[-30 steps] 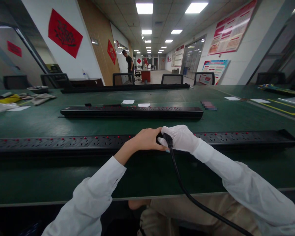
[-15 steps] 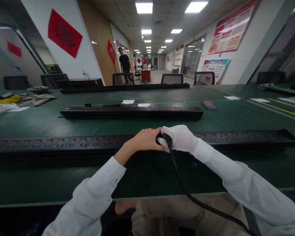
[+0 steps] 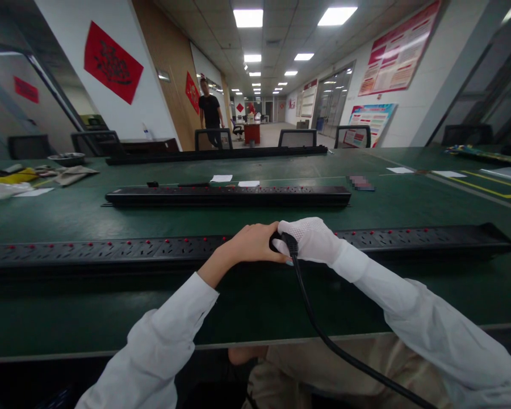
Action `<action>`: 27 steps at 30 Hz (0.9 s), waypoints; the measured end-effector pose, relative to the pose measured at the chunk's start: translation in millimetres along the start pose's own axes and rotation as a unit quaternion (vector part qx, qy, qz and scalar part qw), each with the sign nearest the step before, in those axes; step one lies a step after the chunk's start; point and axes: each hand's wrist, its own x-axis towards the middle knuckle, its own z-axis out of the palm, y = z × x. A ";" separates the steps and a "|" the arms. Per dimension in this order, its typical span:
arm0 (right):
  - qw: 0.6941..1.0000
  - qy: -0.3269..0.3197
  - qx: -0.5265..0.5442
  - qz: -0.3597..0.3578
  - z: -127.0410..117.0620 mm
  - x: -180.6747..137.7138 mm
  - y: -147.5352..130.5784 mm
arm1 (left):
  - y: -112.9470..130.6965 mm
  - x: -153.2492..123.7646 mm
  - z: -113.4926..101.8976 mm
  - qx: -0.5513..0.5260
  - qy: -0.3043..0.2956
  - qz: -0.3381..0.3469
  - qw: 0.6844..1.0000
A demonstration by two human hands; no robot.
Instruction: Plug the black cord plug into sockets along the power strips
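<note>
A long black power strip (image 3: pixel 123 253) with slanted socket slots and a row of red buttons lies across the green table before me. Over its middle, my left hand (image 3: pixel 253 241), bare, curls its fingers and thumb around a dark plug (image 3: pixel 276 241). My right hand (image 3: pixel 310 238), in a white dotted glove, closes on the same plug from the right, at the cable end. Both hands meet there and hide most of the plug and the sockets beneath. From it a thick black cable (image 3: pixel 309 312) runs down over the table edge to the lower right.
A shorter black power strip (image 3: pixel 230 196) lies farther back, with white papers (image 3: pixel 221 178) behind it. Long black bars (image 3: pixel 221 153) lie along the far edge, with chairs (image 3: pixel 298 138) beyond. A bowl (image 3: pixel 68 158) stands at left. A person (image 3: pixel 210 113) is in the background.
Both hands keep their place and grip on the plug. Under the table my leg and foot have shifted right. The background person has taken a step; the view has tilted slightly.
</note>
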 end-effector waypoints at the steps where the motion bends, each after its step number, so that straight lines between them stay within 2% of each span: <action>1: 1.000 0.000 0.001 -0.001 0.0 0.0 0.2 | 0.4 0.2 -0.1 0.004 0.002 -0.002 1.000; 10: 1.000 0.021 -0.018 0.001 1.4 -0.8 -0.9 | -5.1 -6.0 -4.7 0.011 -0.017 -0.006 1.000; 15: 0.999 0.019 -0.039 0.018 1.4 -0.2 -2.7 | -18.9 -14.6 -11.9 0.001 -0.060 -0.051 0.997; 18: 0.999 0.016 -0.038 0.018 1.0 0.1 -3.2 | -21.7 -14.7 -13.0 -0.002 -0.082 -0.049 0.995; 27: 0.998 0.013 -0.052 0.031 -0.4 -0.1 -4.0 | -22.3 -8.7 -8.2 -0.016 -0.063 -0.014 0.998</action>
